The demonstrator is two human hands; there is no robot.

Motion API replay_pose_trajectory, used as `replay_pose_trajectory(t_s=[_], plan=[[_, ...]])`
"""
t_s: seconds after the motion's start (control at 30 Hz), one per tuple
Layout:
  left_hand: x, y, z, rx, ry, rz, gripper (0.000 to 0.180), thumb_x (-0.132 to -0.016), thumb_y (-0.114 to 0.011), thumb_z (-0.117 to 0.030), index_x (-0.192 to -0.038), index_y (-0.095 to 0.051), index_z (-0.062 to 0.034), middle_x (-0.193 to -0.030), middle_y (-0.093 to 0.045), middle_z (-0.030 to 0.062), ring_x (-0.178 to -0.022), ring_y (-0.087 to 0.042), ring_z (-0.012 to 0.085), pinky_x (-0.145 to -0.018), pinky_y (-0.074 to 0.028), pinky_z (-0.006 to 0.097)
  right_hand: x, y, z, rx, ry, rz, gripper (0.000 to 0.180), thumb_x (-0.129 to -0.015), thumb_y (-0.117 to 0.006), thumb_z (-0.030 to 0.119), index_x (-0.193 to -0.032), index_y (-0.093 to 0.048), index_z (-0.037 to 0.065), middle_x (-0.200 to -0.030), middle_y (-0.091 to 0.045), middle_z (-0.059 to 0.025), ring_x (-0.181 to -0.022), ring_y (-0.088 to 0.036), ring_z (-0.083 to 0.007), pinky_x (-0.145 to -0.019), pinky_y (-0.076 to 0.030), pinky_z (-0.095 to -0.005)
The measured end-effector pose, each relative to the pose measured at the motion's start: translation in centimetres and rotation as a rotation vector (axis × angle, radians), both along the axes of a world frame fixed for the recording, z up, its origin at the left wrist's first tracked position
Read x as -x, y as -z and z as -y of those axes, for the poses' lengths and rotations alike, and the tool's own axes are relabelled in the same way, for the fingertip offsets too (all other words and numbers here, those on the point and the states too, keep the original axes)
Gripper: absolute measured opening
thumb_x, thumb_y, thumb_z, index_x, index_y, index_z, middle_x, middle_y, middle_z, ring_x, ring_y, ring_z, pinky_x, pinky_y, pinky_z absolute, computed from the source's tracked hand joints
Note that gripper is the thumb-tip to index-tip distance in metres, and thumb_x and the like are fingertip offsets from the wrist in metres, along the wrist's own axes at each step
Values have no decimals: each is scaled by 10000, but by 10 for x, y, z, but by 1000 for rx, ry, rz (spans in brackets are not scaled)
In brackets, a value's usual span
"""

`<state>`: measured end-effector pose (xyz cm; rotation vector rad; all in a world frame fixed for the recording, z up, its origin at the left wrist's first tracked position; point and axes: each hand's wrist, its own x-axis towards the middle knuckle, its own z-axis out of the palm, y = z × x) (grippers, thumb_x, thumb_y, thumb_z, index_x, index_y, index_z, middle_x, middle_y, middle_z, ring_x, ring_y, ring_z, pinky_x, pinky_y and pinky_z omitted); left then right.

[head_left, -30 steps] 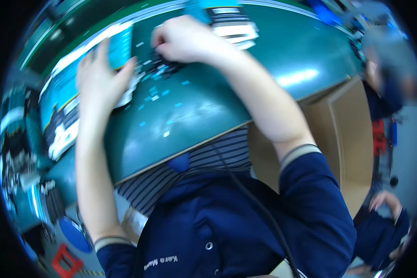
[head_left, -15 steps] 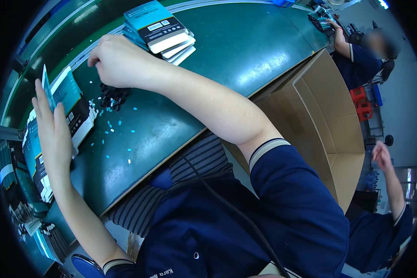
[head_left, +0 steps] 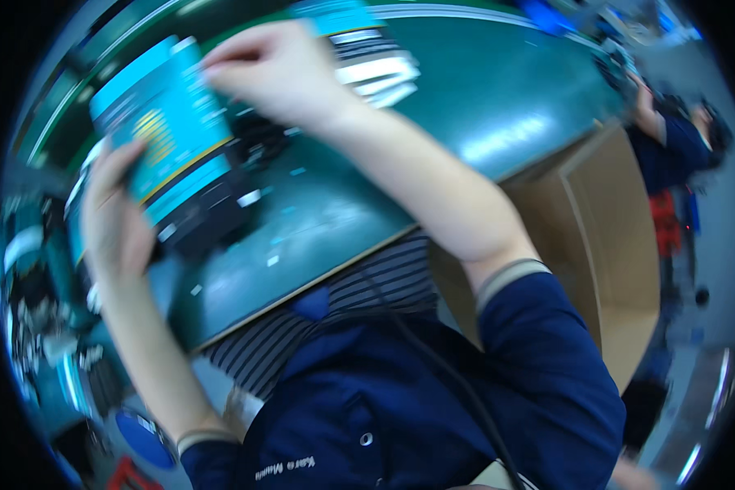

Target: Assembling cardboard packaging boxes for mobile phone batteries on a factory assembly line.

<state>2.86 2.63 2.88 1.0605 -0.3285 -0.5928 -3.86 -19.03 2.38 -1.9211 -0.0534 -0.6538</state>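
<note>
A flat turquoise and black carton [head_left: 167,114] is tilted up over the left part of the bench, blurred by motion. My left hand [head_left: 121,216] grips its left lower side, thumb across the printed front. Beside the carton's upper right edge, my right hand [head_left: 282,73] is closed in a pinch. Whatever lies between those fingertips is too small and smeared to name. Just below the right hand sits a small heap of black items [head_left: 261,143], partly covered by the carton.
A stack of similar cartons [head_left: 376,69] lies behind my right wrist. Small pale blue and white bits [head_left: 273,261] are scattered on the green bench [head_left: 457,73]. An open cardboard box [head_left: 616,237] stands to the right. A co-worker [head_left: 678,151] is at the far right.
The carton has come up from the pile at the left, now in my left hand. My right hand has moved nearer its upper edge. The view has shifted.
</note>
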Motion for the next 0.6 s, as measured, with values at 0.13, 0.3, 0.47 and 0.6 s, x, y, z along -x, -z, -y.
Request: replay_pose_trajectory(t_s=[0.13,0.3,0.47,0.6], plan=[[15,3,18,-43,-60,146,476,-818,-718,-130,-1235,-528,-2,-1083,-646,77,-1034,-590,163,-982,-422,331,-3,-2,6,-521,-275,63,176,-852,-686,131,-963,-672,-4,-825,-676,-73,-753,-639,-120,-692,-511,-255],[24,13,32,54,-99,113,556,-931,-541,-324,-1349,-423,23,-999,-584,98,-799,-549,177,-685,-447,283,8,-6,0,-650,-407,-14,235,-877,-658,65,-1102,-651,-6,-1004,-679,-76,-910,-622,-120,-809,-489,-217],[23,9,35,155,262,-186,736,-840,-431,-733,-972,-558,-21,-840,-530,79,-608,-548,165,-520,-478,290,16,-5,-32,-401,-337,50,189,-845,-714,94,-1017,-689,21,-885,-688,-45,-726,-634,-84,-622,-504,-196],[48,-4,30,152,186,-78,736,-835,-489,-694,-1090,-543,-6,-884,-568,88,-807,-640,188,-667,-566,332,17,1,-41,-425,-229,26,199,-841,-718,100,-1023,-685,26,-832,-678,-36,-619,-609,-43,-450,-462,-158]])
